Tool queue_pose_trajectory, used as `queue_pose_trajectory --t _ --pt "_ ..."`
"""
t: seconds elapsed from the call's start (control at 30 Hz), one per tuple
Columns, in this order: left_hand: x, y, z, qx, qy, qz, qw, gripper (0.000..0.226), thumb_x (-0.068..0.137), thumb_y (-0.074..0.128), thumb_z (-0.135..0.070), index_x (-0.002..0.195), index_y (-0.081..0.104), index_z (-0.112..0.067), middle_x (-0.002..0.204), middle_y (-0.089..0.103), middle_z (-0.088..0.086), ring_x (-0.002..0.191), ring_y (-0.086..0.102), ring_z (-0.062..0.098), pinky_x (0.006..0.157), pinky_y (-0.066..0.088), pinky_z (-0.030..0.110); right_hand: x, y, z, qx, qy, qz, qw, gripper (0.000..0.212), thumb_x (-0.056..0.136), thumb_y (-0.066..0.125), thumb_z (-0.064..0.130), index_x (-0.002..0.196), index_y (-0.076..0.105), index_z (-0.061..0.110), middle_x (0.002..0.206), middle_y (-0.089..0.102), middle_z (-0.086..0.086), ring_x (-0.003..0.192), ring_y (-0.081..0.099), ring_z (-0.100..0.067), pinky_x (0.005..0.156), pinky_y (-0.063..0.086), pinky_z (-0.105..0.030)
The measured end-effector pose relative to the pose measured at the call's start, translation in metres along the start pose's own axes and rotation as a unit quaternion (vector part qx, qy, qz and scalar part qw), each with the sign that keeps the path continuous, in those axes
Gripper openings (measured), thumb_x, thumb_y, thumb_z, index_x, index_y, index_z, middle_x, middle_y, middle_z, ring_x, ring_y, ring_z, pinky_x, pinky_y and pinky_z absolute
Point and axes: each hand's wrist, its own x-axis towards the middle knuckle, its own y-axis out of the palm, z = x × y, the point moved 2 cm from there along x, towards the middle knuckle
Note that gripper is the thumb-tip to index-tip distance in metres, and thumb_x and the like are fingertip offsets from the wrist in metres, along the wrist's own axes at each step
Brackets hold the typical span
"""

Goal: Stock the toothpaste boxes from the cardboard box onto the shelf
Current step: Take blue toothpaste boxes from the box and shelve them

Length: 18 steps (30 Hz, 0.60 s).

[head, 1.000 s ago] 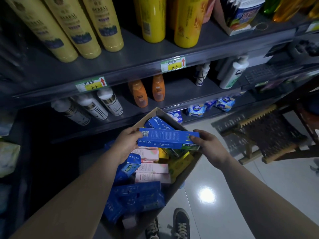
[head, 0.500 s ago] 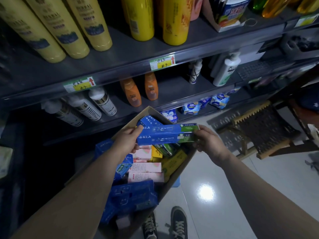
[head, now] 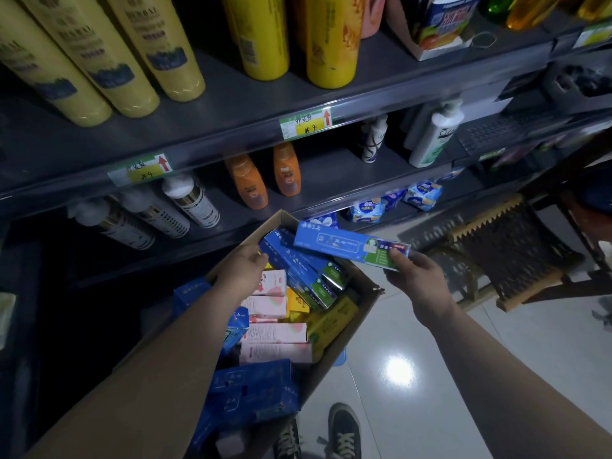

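An open cardboard box (head: 359, 301) sits low in front of the shelves, packed with blue, pink and yellow toothpaste boxes. My right hand (head: 414, 276) pinches the green end of one long blue toothpaste box (head: 344, 246), held level above the carton's far corner. My left hand (head: 241, 270) reaches into the carton, fingers curled at the end of another blue toothpaste box (head: 294, 270) lying tilted on the pile. The dark grey shelf (head: 231, 127) rises just behind.
Tall yellow bottles (head: 155, 51) fill the upper shelf. Orange bottles (head: 251, 183) and white cans (head: 192, 200) stand on the one below. Blue packets (head: 367, 210) line the lowest shelf. A wooden stool (head: 510, 250) stands right on the tiled floor. My shoes (head: 344, 432) show below.
My left hand has let go of the held blue box and dropped into the carton onto another one. My right hand alone now carries the box, shifted right and tilted.
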Motion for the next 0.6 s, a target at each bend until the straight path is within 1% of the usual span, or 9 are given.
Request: queue_pose_trajectory --t 0.07,0.13,0.2,0.3,0.33,0.4,0.47,0.5,0.6 --pt "0.011 0.004 0.001 0.033 0.014 0.009 0.999 0.040 0.099 0.047 -0.023 0.138 0.045 -0.016 0.107 0.056 0.000 0.068 0.052 0.009 0.060 0.043 0.023 0.005 -0.002 0.001 0.018 0.006 -0.014 1.000 0.010 0.092 0.062 0.020 0.094 0.065 0.010 0.091 0.066 -0.010 0.078 0.063 -0.021 0.078 0.055 -0.030" --pt "0.022 0.008 0.000 0.094 0.026 0.006 0.995 0.044 0.097 0.049 -0.028 0.140 0.042 -0.026 0.111 0.062 0.004 0.080 0.061 0.023 0.057 0.045 0.025 0.009 -0.002 0.002 0.037 0.015 -0.019 0.999 0.010 0.093 0.060 0.020 0.091 0.063 0.011 0.091 0.066 -0.011 0.080 0.063 -0.023 0.080 0.056 -0.032" --pt "0.033 0.013 -0.002 0.135 0.035 0.003 0.990 0.045 0.095 0.050 -0.030 0.140 0.040 -0.030 0.114 0.063 0.006 0.087 0.062 0.027 0.060 0.048 0.028 0.014 -0.001 0.001 0.048 0.022 -0.018 0.998 0.011 0.093 0.059 0.020 0.090 0.063 0.010 0.090 0.067 -0.012 0.081 0.064 -0.024 0.077 0.057 -0.028" --pt "0.047 0.020 -0.006 0.159 0.043 -0.007 0.986 0.042 0.095 0.049 -0.031 0.136 0.043 -0.027 0.090 0.062 0.008 0.064 0.056 0.024 0.052 0.042 0.025 0.021 0.001 -0.003 0.061 0.029 -0.016 0.998 0.012 0.094 0.060 0.018 0.089 0.066 0.009 0.089 0.067 -0.012 0.081 0.064 -0.024 0.077 0.058 -0.027" --pt "0.049 0.023 -0.008 0.177 0.047 -0.010 0.983 0.042 0.095 0.049 -0.032 0.136 0.043 -0.027 0.087 0.062 0.006 0.063 0.056 0.024 0.051 0.041 0.025 0.023 0.002 -0.006 0.066 0.035 -0.015 0.997 0.012 0.094 0.059 0.019 0.089 0.066 0.010 0.089 0.068 -0.012 0.082 0.064 -0.024 0.081 0.057 -0.030" --pt "0.054 0.027 -0.009 0.212 0.051 -0.021 0.976 0.046 0.093 0.051 -0.032 0.137 0.043 -0.023 0.105 0.060 0.009 0.080 0.061 0.030 0.061 0.048 0.031 0.025 0.002 -0.010 0.077 0.044 -0.013 0.996 0.012 0.094 0.059 0.019 0.090 0.066 0.010 0.088 0.068 -0.011 0.083 0.064 -0.024 0.085 0.056 -0.032" --pt "0.056 0.031 -0.007 0.236 0.043 -0.029 0.970 0.051 0.093 0.053 -0.029 0.141 0.040 -0.020 0.128 0.044 0.016 0.104 0.055 0.036 0.083 0.049 0.034 0.026 0.002 -0.013 0.076 0.046 -0.013 0.996 0.013 0.095 0.057 0.016 0.093 0.065 0.006 0.086 0.068 -0.009 0.079 0.066 -0.021 0.079 0.058 -0.028" --pt "0.057 0.031 -0.006 0.233 0.044 -0.037 0.971 0.050 0.092 0.054 -0.027 0.140 0.041 -0.019 0.131 0.039 0.017 0.110 0.052 0.037 0.090 0.048 0.036 0.026 0.001 -0.015 0.076 0.047 -0.013 0.996 0.013 0.095 0.057 0.015 0.095 0.064 0.004 0.086 0.067 -0.009 0.077 0.066 -0.019 0.075 0.059 -0.026" --pt "0.060 0.030 -0.007 0.165 0.046 -0.050 0.984 0.041 0.090 0.059 -0.021 0.130 0.051 -0.022 0.126 0.040 0.014 0.106 0.055 0.036 0.087 0.050 0.036 0.026 0.001 -0.018 0.093 0.066 -0.007 0.993 0.014 0.094 0.057 0.019 0.095 0.064 0.007 0.090 0.068 -0.012 0.082 0.064 -0.024 0.080 0.058 -0.029"
